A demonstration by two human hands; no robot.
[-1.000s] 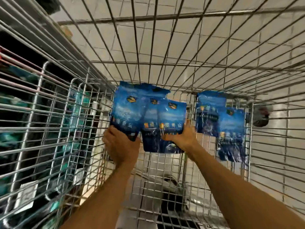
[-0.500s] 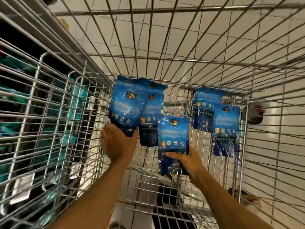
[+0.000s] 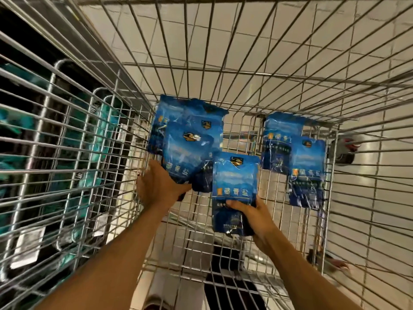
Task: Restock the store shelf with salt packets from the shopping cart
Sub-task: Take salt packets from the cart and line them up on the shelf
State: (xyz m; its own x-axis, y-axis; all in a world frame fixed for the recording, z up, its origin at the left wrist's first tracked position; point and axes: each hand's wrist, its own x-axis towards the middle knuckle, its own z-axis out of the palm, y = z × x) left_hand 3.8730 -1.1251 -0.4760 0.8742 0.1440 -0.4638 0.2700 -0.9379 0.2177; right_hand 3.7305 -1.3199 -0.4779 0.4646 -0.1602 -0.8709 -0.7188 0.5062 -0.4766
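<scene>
Inside the shopping cart point(image 3: 257, 117), 1 blue salt packet point(image 3: 234, 182) is gripped by the right hand point(image 3: 257, 217) and another salt packet point(image 3: 186, 153) pinched by the left hand point(image 3: 157, 186), likely for lifting to the shelf.

Both bare forearms reach forward and down; the left hand point(image 3: 159, 190) is curled around the lower edge of a salt packet point(image 3: 187, 151); the right hand point(image 3: 253, 217) grips another salt packet point(image 3: 234, 182) by its bottom half, thumb across the front.

Blue salt packets point(image 3: 234, 175) with gold emblems, silver wire cart point(image 3: 290, 74), perhaps teal shelf goods point(image 3: 20, 121).
</scene>
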